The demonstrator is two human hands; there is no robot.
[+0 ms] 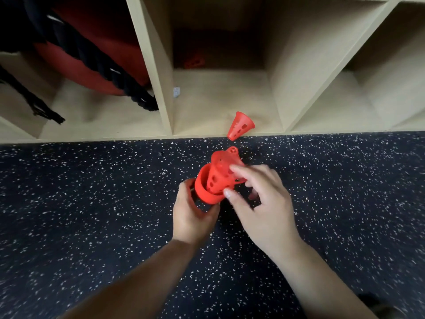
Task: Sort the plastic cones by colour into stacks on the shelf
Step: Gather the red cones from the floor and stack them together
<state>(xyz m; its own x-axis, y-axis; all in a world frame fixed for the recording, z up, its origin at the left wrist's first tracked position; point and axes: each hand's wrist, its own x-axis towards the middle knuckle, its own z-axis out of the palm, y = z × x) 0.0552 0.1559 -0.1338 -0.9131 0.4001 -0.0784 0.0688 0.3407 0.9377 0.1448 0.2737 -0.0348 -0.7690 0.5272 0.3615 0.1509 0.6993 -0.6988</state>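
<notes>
Speckled black floor (92, 203) in front of a pale cubby shelf (158, 65), and just short of its edge the left hand (193, 212) is wrapped round a solid red cone (207, 192), while the right hand (259, 203) pinches a perforated red cone (222, 173) between thumb and fingertips at the solid one's mouth; blur hides how deep it sits. Best bet here: hold the base steady, line up the two axes and slide straight in, no twisting. One loose red cone (240, 125) lies tipped on the middle compartment's front lip.
</notes>
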